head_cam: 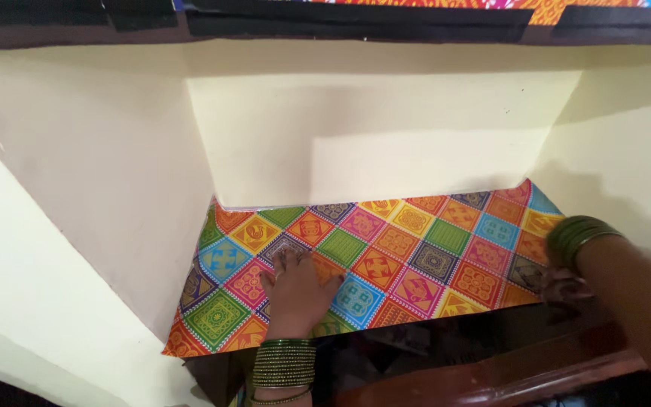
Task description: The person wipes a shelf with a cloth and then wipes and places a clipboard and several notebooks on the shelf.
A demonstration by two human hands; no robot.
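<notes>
**Two hands flat on a bright paper sheet in a wall shelf**

Seen from the head camera, the left hand lies flat on the patterned sheet. Its fingers are spread wide and point away from the person. It grips nothing; it only presses down on the paper. Green bangles ring the left wrist.

The right hand is at the right edge of the sheet, near the front corner. It looks dark and partly hidden by the wrist, so I cannot tell if it pinches the paper or just touches it. More green bangles sit on that wrist.

The sheet covers the floor of a shelf set into a cream wall. Its left edge curls up against the side wall. Its front left corner hangs over the edge.

The paper is shiny and smooth. It has many small squares set like diamonds, in orange, green, blue, pink and yellow. A dark brown wooden rail runs below the shelf.
</notes>
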